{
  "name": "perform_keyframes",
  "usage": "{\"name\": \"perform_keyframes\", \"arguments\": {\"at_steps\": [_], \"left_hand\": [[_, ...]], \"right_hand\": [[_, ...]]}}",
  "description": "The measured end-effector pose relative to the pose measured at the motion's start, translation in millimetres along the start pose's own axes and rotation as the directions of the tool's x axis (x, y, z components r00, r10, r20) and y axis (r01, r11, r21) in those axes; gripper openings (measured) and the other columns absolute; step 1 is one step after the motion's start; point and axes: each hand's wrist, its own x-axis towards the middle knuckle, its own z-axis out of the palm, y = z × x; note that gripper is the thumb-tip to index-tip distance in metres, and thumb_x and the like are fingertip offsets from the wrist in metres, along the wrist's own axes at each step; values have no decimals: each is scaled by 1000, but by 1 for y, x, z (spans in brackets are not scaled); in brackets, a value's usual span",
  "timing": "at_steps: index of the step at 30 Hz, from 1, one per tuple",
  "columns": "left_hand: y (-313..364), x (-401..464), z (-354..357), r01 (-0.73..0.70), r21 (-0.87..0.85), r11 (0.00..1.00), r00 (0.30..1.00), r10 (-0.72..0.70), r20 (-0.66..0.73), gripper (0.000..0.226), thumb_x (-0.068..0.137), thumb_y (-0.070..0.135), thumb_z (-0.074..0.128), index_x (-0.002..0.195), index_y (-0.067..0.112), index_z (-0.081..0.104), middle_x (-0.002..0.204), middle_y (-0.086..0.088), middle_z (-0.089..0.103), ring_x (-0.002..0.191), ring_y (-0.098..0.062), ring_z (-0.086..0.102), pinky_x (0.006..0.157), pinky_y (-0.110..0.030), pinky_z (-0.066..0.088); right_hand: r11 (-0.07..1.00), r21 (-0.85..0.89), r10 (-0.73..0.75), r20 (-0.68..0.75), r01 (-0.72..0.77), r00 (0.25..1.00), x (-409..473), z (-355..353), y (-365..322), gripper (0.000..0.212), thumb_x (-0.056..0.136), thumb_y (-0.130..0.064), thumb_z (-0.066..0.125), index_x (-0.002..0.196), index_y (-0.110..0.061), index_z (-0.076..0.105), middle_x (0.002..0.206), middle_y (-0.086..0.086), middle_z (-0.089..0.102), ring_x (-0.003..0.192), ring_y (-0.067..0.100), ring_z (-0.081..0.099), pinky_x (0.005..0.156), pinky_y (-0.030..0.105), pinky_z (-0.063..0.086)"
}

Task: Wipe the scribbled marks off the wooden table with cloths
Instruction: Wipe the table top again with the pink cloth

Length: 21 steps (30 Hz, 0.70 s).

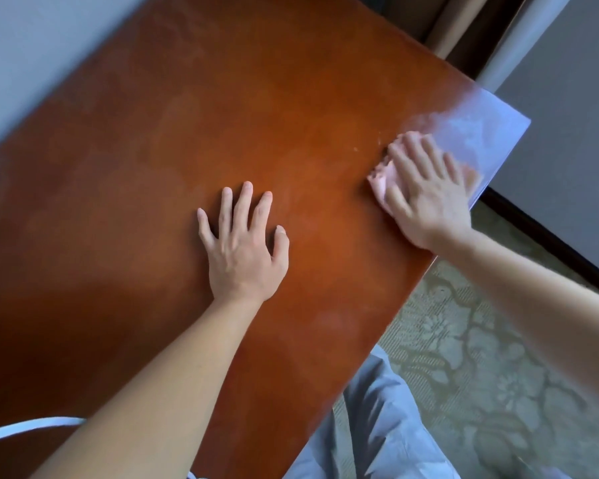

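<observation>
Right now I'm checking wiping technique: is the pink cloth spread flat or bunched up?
Bunched up. The cloth shows crumpled folds at its left edge, pressed on the table under the right hand; most of it is hidden.

- Glossy reddish-brown wooden counter, glare at its far right corner.
- Crumpled pink cloth lies there, under the right hand.
- Left hand rests flat mid-counter.

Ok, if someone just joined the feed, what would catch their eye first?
Probably the right hand pressing a pink cloth flat near the table's right edge, beside a pale glare patch. Next, the left hand spread flat mid-table, holding nothing. No scribbles are plainly visible.
</observation>
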Motion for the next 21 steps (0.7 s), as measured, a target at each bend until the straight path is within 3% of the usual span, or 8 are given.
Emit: {"name": "perform_keyframes", "arguments": {"at_steps": [4,6,10,13,17,21], "left_hand": [[-1,0,2,6,-2,1000,1000,-6,-6,58,99,46,35,154,26,43,166,-3,31,156,-28,19,124,-62,9],[-2,-1,3,6,11,1000,1000,-6,-13,58,100,47,33,154,26,43,166,-3,31,156,-28,19,124,-62,10],[-2,0,4,9,47,999,1000,-9,-17,57,101,47,32,154,27,41,166,-3,31,156,-27,20,124,-62,10],[-1,1,5,19,30,999,1000,-18,-14,57,100,48,31,153,28,41,166,-2,30,156,-26,19,124,-61,8],[-2,0,7,27,2,1000,999,-27,-27,56,100,46,34,152,27,41,166,-1,31,156,-26,19,125,-60,8],[-1,0,6,32,6,999,999,-31,-32,55,100,46,36,152,27,42,166,-1,31,156,-26,21,125,-60,8]], "right_hand": [[987,35,159,-38,-158,987,10,-2,-6,62,104,-50,23,161,-24,28,171,1,14,158,23,4,126,47,5],[988,51,150,-65,-147,987,-7,9,-36,62,105,-48,26,161,-20,29,171,3,16,158,26,5,126,50,5],[983,48,-173,-61,176,983,-56,29,-80,61,104,-45,36,155,-13,42,166,8,31,156,32,20,125,54,14],[949,42,-309,-54,311,949,-40,22,-44,58,102,-44,41,153,-16,46,164,8,35,154,32,26,124,53,18],[996,-8,-85,-8,85,996,13,0,21,63,104,-51,27,160,-22,32,170,4,20,158,25,10,126,49,8],[995,30,97,-22,-97,995,32,-2,6,64,105,-51,19,162,-21,22,172,3,10,158,24,-1,126,51,2]]}}
